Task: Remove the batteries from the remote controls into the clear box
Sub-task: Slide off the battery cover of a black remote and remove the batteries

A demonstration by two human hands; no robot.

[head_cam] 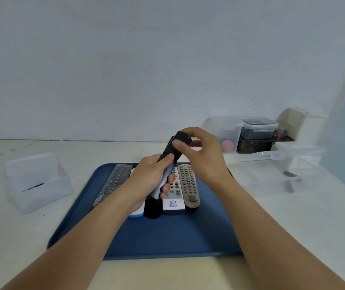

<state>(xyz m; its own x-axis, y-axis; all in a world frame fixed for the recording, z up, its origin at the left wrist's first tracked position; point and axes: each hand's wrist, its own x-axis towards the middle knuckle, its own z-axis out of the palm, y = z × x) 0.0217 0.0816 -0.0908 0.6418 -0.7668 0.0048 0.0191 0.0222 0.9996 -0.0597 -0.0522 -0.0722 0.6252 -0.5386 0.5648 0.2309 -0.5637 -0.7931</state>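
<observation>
A dark remote control [168, 162] is held above a blue tray [167, 237] on a pale counter [21, 237], its long axis tilted, the upper end pointed up and away to the right, the lower end down toward the person. Its middle is hidden by the left hand [148, 181], whose fingers [166, 188] are wrapped round the body, thumb laid along the top. The upper end is pinched by the right hand [200, 153], thumb pressed on the near face; whether a battery cover is being gripped there cannot be made out. More remotes are laid side by side on the tray behind the hands: a dark one in clear wrap [115, 183] to the left, a white one [172, 197] and a beige one [188, 185] to the right, with a blue-and-white one [136, 213] and a black one [152, 208] largely covered by the left wrist. A clear box [272, 176] is seen to the right of the tray, with what look like a few small batteries [290, 174] blurred inside. A second clear box [37, 183] is set well apart on the left. Lidded containers [258, 128] are stacked by the wall at the far right.
</observation>
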